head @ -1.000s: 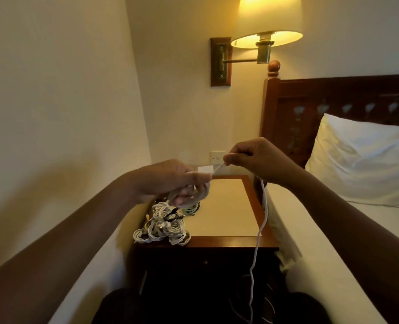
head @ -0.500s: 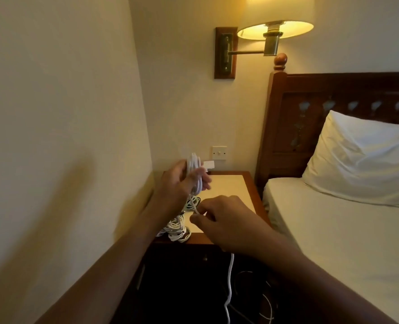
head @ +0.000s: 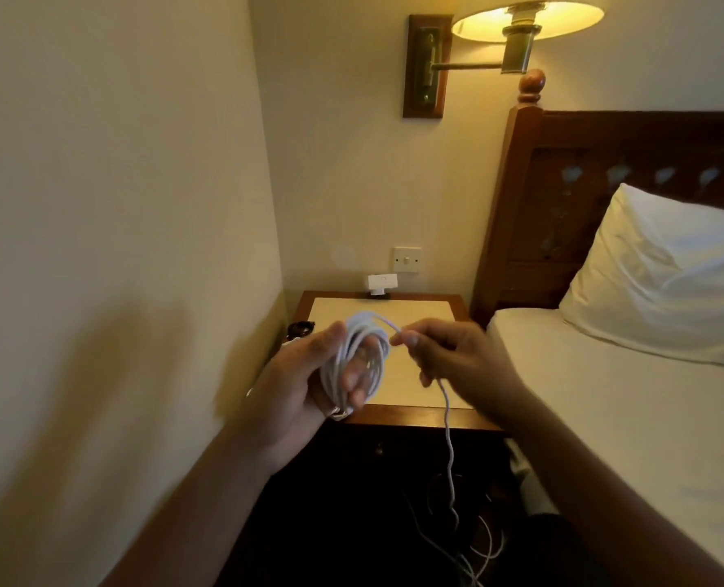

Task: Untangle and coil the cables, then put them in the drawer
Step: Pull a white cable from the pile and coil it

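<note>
— Rising from under the coil, the right hand now sits at its right side, pinching the tail
— And the left hand?
— Curled round the coil, above the surface; loops stand upright, the tail hangs down from the right hand
— So the next wrap likely goes over the top, right to left

Left hand palm up, fingers curled; right hand beside it, pinching.

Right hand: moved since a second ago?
Yes. The right hand was level with the wall switch; now it sits lower, over the nightstand, pinching the cable.
</note>
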Action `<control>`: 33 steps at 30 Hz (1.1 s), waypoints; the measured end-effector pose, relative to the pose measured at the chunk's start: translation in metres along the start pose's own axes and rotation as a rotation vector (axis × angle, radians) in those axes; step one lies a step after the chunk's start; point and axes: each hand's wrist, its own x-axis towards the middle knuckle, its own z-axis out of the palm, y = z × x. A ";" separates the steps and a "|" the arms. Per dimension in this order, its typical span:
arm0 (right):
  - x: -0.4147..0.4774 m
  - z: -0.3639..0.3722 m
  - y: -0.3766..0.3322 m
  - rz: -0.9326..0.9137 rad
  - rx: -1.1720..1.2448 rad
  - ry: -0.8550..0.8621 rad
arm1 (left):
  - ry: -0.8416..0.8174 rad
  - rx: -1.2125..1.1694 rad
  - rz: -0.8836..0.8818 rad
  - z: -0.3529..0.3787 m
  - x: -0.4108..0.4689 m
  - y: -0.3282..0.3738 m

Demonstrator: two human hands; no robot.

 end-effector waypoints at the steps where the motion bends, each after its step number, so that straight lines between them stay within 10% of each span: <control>1: -0.006 0.014 0.011 0.023 0.003 -0.005 | 0.038 -0.069 0.036 -0.001 0.005 0.002; 5: -0.035 0.066 0.023 0.104 -0.129 -0.151 | 0.217 -0.045 0.176 -0.006 0.024 0.010; 12: -0.024 0.049 -0.053 0.010 -0.531 -0.303 | 0.202 0.766 -0.028 -0.017 0.032 -0.010; 21: 0.018 -0.009 -0.060 -0.015 -0.435 -0.254 | -0.238 0.857 -0.300 -0.020 0.016 0.024; 33: 0.007 0.018 -0.065 -0.190 -0.505 -0.250 | -0.087 0.874 -0.284 -0.011 0.019 0.000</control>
